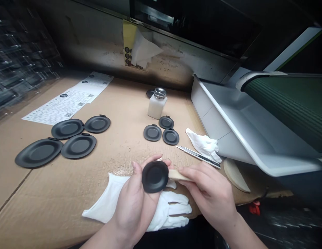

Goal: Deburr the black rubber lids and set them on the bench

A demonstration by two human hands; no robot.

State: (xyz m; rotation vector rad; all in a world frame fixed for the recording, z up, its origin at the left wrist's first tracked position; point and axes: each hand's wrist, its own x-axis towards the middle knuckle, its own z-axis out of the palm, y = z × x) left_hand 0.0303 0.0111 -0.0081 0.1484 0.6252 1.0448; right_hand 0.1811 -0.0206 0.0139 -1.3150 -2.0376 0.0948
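A small black rounded lid-like piece [155, 176] rests in my left hand [136, 197], held between the thumb and the fingers. My right hand [211, 186] pinches a flat beige strip [177, 175], its tip against the piece's right edge. Under both hands lies a white glove [173, 209] at the front of the cardboard. Beyond them sit three similar small black pieces [152, 132] in a cluster. A utility knife [198, 156] lies by a crumpled white cloth [203, 145], to the right.
Several larger black pieces [79, 146] lie at left, near printed label sheets [69, 103]. A pump-top bottle [157, 105] stands at the back centre, with another black piece behind it. A grey-white bin [215, 107] fills the right side; a beige half-round pad [236, 175] lies beside it.
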